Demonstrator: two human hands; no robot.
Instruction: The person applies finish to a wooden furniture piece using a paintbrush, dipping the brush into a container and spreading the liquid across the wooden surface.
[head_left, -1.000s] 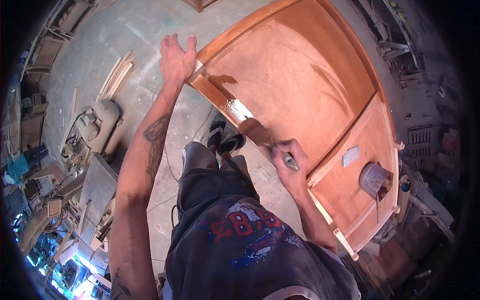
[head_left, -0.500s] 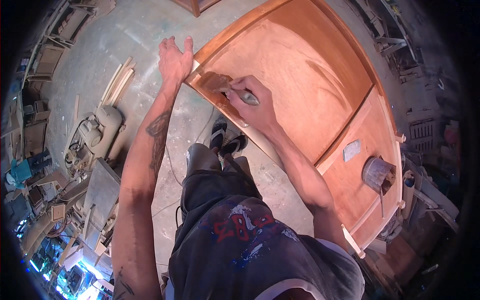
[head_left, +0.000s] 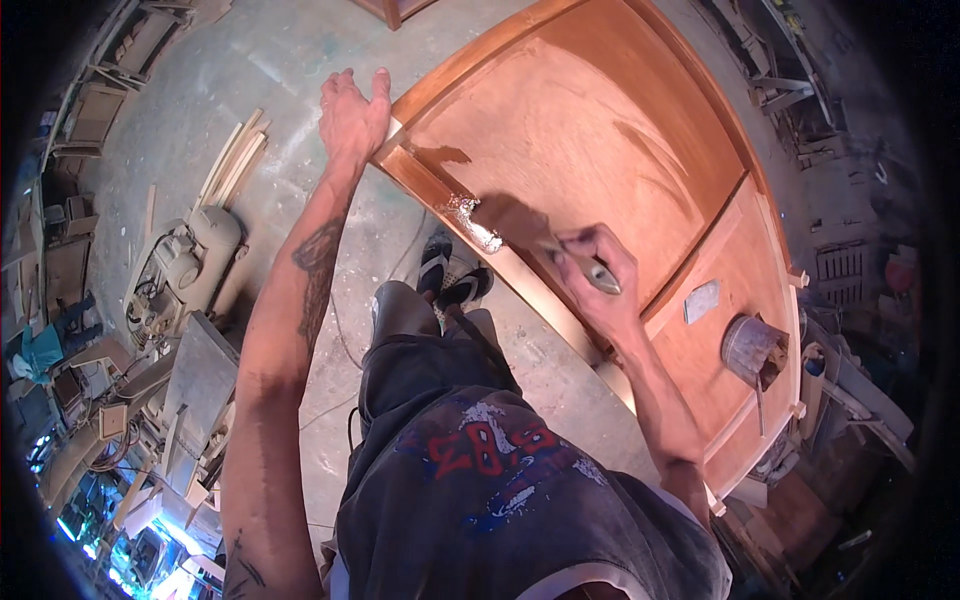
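Note:
My right hand (head_left: 600,265) is closed around a paintbrush (head_left: 603,279), its handle end sticking up from the fist. The blurred bristle end points left over a large framed wooden panel (head_left: 570,120). Wet, shiny brown stain (head_left: 475,222) lies along the panel's near frame rail, and a dark stroke or shadow falls beside the brush. At the panel's left corner rests my left hand (head_left: 355,115), thumb apart from the fingers and nothing visible in it. A stained metal can (head_left: 755,350) with a thin stick against it stands on the panel's right section.
A grey pad (head_left: 702,301) lies near the can. On the floor to the left are an air compressor (head_left: 205,245), wooden strips (head_left: 235,155) and stacked boards (head_left: 195,375). A cable (head_left: 345,335) runs past my feet. Shelving and scrap line both sides.
My right hand has moved with the brush to the right and nearer to me, away from the left corner. Shiny wet stain now shows on the near rail. My left hand has barely moved.

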